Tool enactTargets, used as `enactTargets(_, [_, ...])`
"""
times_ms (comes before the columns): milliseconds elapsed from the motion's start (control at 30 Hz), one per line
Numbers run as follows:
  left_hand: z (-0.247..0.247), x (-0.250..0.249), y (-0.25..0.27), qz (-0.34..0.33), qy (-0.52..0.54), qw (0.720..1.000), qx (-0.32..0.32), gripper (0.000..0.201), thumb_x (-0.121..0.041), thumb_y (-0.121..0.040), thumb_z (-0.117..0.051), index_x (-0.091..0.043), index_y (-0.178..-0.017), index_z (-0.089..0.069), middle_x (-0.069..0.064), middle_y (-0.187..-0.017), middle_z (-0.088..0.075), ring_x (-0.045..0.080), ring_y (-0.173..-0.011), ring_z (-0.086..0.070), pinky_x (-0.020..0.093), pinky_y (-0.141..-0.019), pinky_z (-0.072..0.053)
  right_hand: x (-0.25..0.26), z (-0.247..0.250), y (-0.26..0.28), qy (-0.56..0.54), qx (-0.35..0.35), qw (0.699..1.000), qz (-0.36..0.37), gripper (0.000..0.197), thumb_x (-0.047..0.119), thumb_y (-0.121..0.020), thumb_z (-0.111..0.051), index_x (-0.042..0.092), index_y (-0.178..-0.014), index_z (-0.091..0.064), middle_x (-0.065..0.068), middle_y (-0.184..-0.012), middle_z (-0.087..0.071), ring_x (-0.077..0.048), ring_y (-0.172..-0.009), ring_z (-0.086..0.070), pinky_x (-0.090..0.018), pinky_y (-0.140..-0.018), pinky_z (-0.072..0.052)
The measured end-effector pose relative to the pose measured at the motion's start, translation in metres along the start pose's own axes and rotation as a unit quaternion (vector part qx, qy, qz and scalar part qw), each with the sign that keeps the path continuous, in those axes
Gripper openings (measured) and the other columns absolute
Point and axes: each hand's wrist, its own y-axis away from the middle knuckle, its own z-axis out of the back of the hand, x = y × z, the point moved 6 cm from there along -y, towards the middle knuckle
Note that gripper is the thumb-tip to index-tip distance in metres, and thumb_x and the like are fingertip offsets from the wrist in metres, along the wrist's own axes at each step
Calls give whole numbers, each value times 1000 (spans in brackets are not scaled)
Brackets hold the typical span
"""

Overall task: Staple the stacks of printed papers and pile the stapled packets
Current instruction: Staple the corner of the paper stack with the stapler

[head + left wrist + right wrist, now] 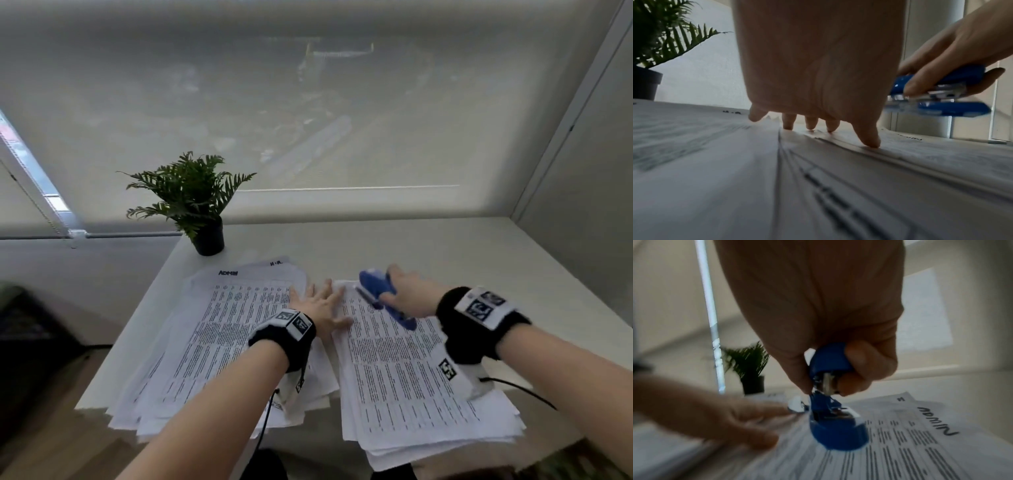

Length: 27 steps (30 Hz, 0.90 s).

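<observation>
1. On the white table (428,246) lie two piles of printed papers: the left pile (212,329), fanned out loosely, and the right pile (404,377), side by side with their inner edges touching.
2. At the table's far left corner stands one potted fern (191,198); its black pot (209,236) holds the green fronds upright.
3. The left hand (320,305) lies flat with its fingers spread, pressing down where the two piles meet.
4. The right hand (409,294) reaches forward over the top left corner of the right pile, fingers and thumb curled around one blue stapler (380,291).
5. The stapler's mouth stands open, and its base sits just above the top sheet.
</observation>
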Motion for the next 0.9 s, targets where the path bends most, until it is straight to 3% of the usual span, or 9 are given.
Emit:
enactTargets(100, [-2, 0, -2, 2, 12, 1000, 17, 84, -68, -87, -37, -37, -148, 11, 1, -157, 23, 30, -147, 14, 65, -110, 8, 5, -30, -10, 67, 9, 998, -18, 39, 28, -95, -44, 8, -128, -35, -16, -117, -62, -32, -106, -60, -34, -77, -42])
enactTargets(200, [-1, 0, -4, 6, 7, 999, 35, 86, -68, -85, -41, -38, -149, 8, 2, -157, 24, 31, -146, 15, 66, -109, 9, 1, -40, -16, 46, 5, 998, -31, 34, 26, -93, -46, 13, -123, -36, -14, -116, -62, -31, -104, -61, -38, -85, -46])
enactTargets(300, [2, -4, -11, -11, -8, 999, 33, 88, -66, -85, -45, -36, -149, 8, -2, -156, 27, 29, -147, 14, 62, -111, 12, -1, -36, -19, 52, -9, 998, -25, 29, 26, -93, -47, 15, -119, -40, -12, -114, -62, -29, -101, -61, -35, -81, -44])
enactTargets(500, [-4, -5, -15, -36, -37, 998, 41, 89, -72, -85, -33, -31, -149, 14, -7, -157, 23, 25, -147, 16, 61, -111, 17, 2, -31, -20, 103, -45, 994, -7, 28, 26, -94, -46, 15, -120, -41, -10, -114, -62, -27, -101, -61, -30, -73, -37])
enactTargets(900, [-6, -5, -18, -40, -72, 996, 45, 92, -75, -83, -31, -31, -148, 19, -4, -156, 25, 29, -146, 18, 61, -110, 19, 9, -39, -31, 106, -70, 992, -26, 28, 17, -95, -45, 12, -123, -41, -11, -115, -63, -31, -103, -62, -37, -83, -49])
